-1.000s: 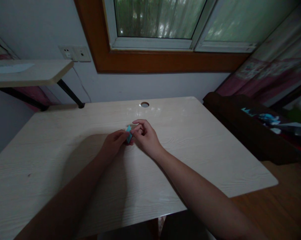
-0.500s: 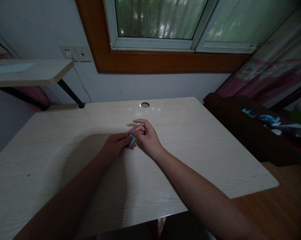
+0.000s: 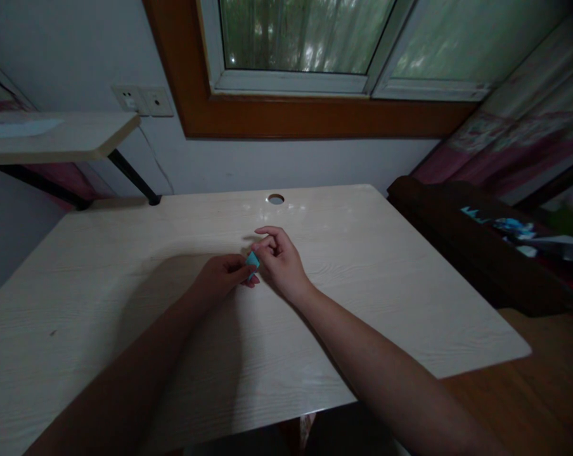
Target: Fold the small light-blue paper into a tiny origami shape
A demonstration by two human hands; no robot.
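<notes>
A small, flat turquoise piece with angular edges, perhaps folded paper (image 3: pixel 253 259), is held between my two hands just above the pale wooden desk (image 3: pixel 362 278). My left hand (image 3: pixel 222 275) pinches its lower left part, thumb on top and fingers beneath. From the right, my right hand (image 3: pixel 279 259) grips its upper edge between thumb and forefinger, while another finger sticks out to the left. My fingertips cover part of the piece, so its full shape cannot be made out.
A raised shelf (image 3: pixel 39 149) on black legs stands at the desk's back left. A round cable hole (image 3: pixel 276 199) lies near the back edge, below the window (image 3: pixel 305 38). Dark furniture (image 3: pixel 457 240) with blue and white items is beyond the right edge.
The turquoise piece has turned slightly in my fingers, and more of its face shows. My left thumb has slid a little lower on it. Both arms have barely moved.
</notes>
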